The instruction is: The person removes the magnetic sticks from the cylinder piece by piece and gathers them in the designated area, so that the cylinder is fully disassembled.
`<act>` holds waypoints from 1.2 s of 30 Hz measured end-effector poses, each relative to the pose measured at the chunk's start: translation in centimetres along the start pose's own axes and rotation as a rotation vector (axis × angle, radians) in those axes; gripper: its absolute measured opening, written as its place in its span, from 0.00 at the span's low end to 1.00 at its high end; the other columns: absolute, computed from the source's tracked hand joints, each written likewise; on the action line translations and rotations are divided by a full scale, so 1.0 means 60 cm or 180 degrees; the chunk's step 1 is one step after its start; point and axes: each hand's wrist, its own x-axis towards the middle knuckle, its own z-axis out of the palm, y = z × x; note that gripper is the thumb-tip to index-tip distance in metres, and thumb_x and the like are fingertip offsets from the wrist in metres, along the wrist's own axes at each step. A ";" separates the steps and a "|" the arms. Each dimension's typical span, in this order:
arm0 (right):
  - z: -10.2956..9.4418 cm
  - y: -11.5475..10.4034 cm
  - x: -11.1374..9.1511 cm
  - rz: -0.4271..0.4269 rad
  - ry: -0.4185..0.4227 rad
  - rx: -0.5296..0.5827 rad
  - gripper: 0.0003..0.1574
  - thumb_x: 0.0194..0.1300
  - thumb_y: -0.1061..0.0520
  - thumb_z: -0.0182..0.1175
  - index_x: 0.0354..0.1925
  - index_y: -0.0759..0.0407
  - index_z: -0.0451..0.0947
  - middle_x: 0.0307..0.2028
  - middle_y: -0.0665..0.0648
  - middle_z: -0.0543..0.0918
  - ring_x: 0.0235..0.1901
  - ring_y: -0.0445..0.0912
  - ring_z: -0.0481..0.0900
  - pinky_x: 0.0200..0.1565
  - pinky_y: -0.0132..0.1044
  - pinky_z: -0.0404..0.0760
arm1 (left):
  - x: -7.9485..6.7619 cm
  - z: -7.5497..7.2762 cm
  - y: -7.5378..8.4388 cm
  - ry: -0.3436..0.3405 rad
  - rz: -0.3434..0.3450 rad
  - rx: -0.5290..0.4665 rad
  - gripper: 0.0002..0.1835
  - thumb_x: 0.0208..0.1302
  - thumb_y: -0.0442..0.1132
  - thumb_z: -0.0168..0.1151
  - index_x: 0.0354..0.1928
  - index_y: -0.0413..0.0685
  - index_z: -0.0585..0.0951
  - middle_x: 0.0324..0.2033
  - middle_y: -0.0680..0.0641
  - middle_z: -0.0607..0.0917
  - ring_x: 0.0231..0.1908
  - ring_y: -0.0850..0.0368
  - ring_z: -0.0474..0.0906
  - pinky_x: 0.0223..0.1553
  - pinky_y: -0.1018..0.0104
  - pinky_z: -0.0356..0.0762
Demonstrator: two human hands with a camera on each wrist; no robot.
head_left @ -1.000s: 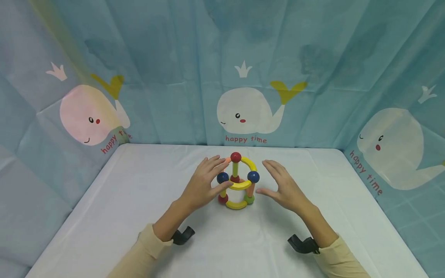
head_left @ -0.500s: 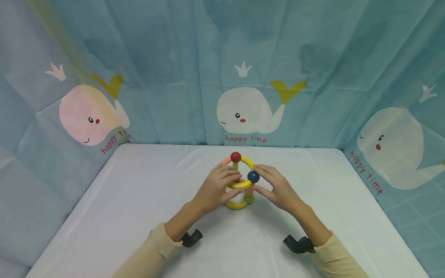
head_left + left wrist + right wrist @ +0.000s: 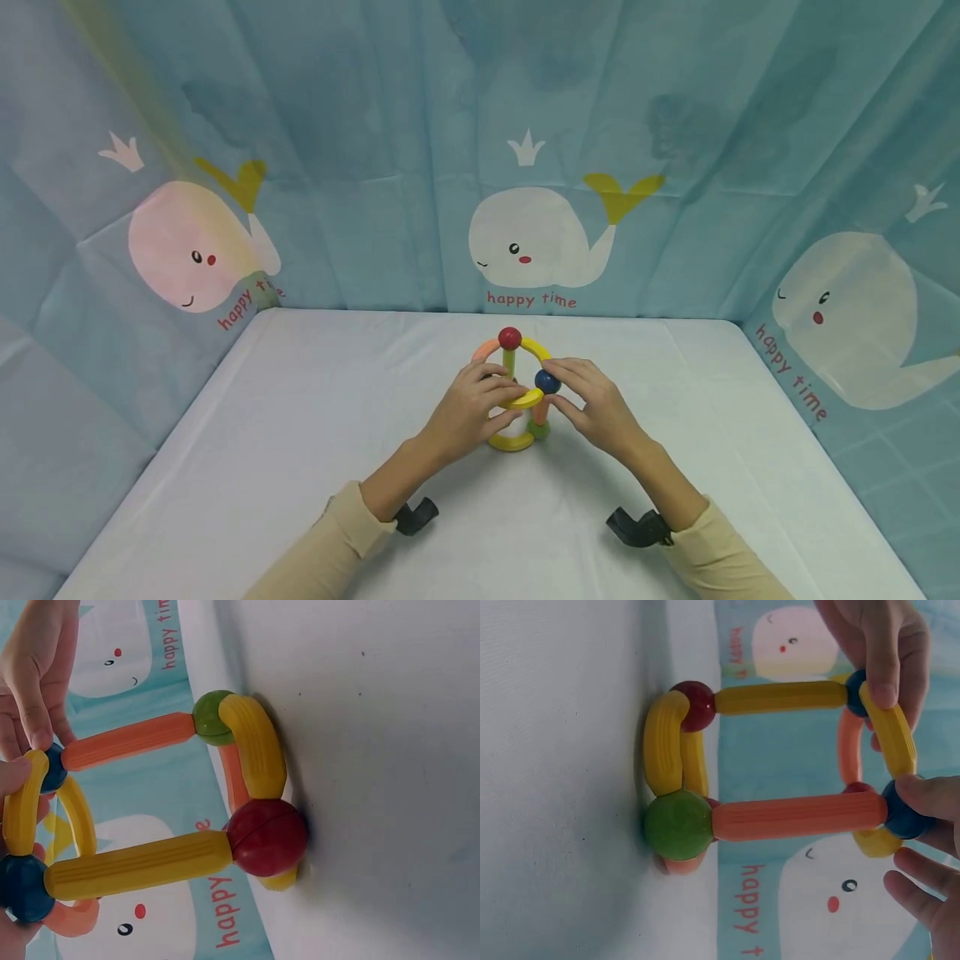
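A frame of magnetic building sticks and balls [image 3: 510, 338] stands upright on the white table. Its top ring joins curved sticks with a red ball and two blue balls; upright sticks lead down to a lower ring. My left hand [image 3: 467, 412] grips the top ring's left front corner, at a blue ball [image 3: 24, 889] and the front yellow curved stick [image 3: 889, 739]. At the right corner, my right hand [image 3: 603, 408] pinches the other blue ball [image 3: 547, 382] between thumb and fingers. Below it, an orange upright stick [image 3: 799, 816] runs down to a green ball [image 3: 679, 823].
The white tabletop [image 3: 315, 375] spreads around the frame. A light blue curtain [image 3: 360, 217] printed with whales hangs behind and along both sides. Black wrist mounts [image 3: 640, 528] sit under both forearms.
Both hands have come inward from beside the frame and taken hold of its top corners, the left moving right and the right moving left. The frame stays where it was.
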 end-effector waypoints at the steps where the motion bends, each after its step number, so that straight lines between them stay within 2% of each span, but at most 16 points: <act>1: 0.000 0.000 0.000 -0.0003 0.0008 0.0000 0.32 0.48 0.67 0.74 0.55 0.65 0.79 0.50 0.60 0.84 0.53 0.53 0.80 0.51 0.48 0.82 | 0.000 0.001 0.000 -0.0006 -0.0012 0.0005 0.18 0.52 0.43 0.75 0.47 0.51 0.87 0.40 0.54 0.89 0.51 0.55 0.77 0.59 0.55 0.75; 7: -0.001 -0.001 0.001 -0.0026 0.0017 0.0011 0.32 0.48 0.67 0.73 0.55 0.64 0.79 0.50 0.59 0.85 0.53 0.53 0.80 0.52 0.47 0.82 | -0.001 0.004 0.001 0.0032 -0.0076 -0.0044 0.18 0.50 0.40 0.76 0.47 0.51 0.87 0.39 0.54 0.90 0.51 0.55 0.76 0.57 0.54 0.76; 14: -0.002 -0.002 0.002 0.0003 0.0053 -0.0016 0.32 0.48 0.67 0.74 0.54 0.65 0.80 0.48 0.59 0.86 0.51 0.53 0.81 0.50 0.48 0.83 | -0.004 0.009 -0.001 -0.0144 -0.0010 0.0014 0.17 0.51 0.41 0.75 0.46 0.51 0.88 0.40 0.54 0.90 0.54 0.54 0.74 0.60 0.51 0.73; 26: -0.002 -0.006 0.003 0.0080 -0.0002 -0.0011 0.31 0.49 0.65 0.74 0.54 0.65 0.79 0.50 0.60 0.85 0.52 0.54 0.80 0.52 0.48 0.82 | -0.006 0.009 -0.002 -0.0063 0.0073 0.0022 0.19 0.50 0.42 0.76 0.46 0.51 0.87 0.41 0.55 0.89 0.54 0.54 0.74 0.60 0.52 0.73; 36: 0.000 -0.005 0.000 0.0097 -0.0023 -0.0027 0.31 0.51 0.66 0.73 0.56 0.64 0.79 0.51 0.60 0.84 0.53 0.54 0.80 0.53 0.48 0.82 | -0.007 0.008 -0.005 -0.0060 0.0200 0.0083 0.12 0.52 0.41 0.75 0.40 0.52 0.89 0.40 0.55 0.89 0.54 0.53 0.75 0.61 0.52 0.72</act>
